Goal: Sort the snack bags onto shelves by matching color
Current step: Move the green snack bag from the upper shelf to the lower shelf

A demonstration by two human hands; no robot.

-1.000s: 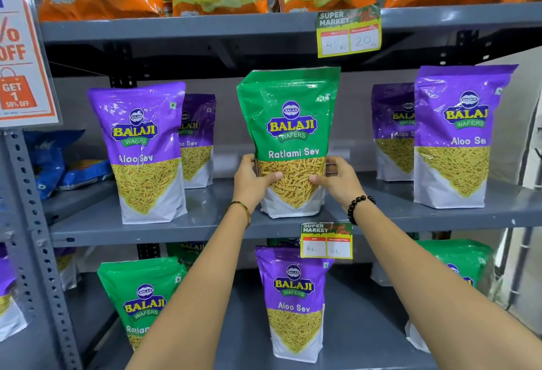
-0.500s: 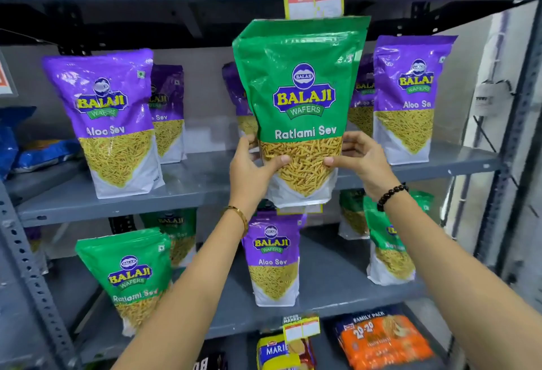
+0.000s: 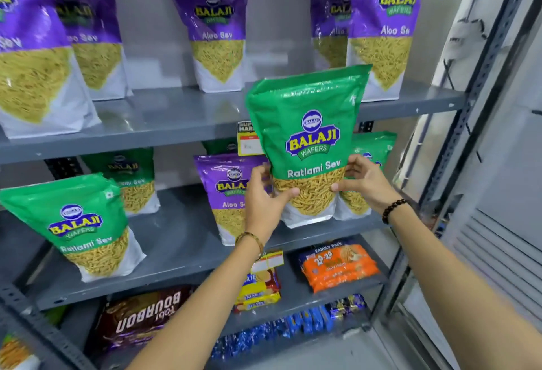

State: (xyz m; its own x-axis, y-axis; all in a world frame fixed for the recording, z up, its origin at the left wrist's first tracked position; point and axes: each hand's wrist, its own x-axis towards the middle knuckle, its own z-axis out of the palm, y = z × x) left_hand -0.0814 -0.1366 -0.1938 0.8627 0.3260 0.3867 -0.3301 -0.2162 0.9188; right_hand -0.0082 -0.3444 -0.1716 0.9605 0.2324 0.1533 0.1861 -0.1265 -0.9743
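I have the green bag (image 3: 308, 146) upright in the air, its long axis near vertical with the top leaning slightly right, held in front of the edge of the upper shelf (image 3: 181, 123) and above the middle shelf (image 3: 181, 240). My left hand (image 3: 264, 202) pinches its lower left edge and my right hand (image 3: 363, 182) its lower right edge, thumbs across the front over the yellow window, the other fingers wrapped behind where I cannot see them; both are clamped on the bag, not loose. So the bag rises up and away from my fingers, with its white base just below them. The middle shelf is where it should go, I judge, since green bags already stand there: one at the front left (image 3: 79, 226), one further back (image 3: 132, 179), one just behind my right hand (image 3: 372, 149). The bare patch of shelf lies straight below the bag's base, between the purple bag (image 3: 228, 193) beside my left hand and that right-hand green one, so both hands are about equally near, and the move is a short lowering
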